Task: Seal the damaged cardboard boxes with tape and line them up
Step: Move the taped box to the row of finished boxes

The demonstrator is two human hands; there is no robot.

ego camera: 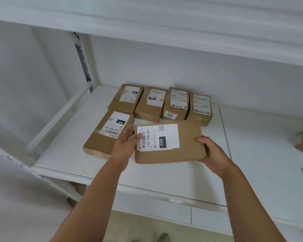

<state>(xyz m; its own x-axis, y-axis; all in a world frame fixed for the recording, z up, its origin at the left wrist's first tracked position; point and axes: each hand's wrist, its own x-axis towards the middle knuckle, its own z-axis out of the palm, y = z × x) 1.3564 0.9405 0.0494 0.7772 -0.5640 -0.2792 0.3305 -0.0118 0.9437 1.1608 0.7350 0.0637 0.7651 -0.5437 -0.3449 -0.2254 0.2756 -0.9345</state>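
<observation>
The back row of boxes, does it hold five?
No, the back row holds four boxes side by side against the wall; two larger boxes lie in front of it.

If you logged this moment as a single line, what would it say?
step: lining up | right hand: grips flat box | left hand: touches its label | back row: four boxes

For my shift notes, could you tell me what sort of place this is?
Probably a parcel storeroom or mailroom: white shelving holds labelled cardboard boxes, and both hands set down a flat box bearing a barcoded shipping label.
</observation>
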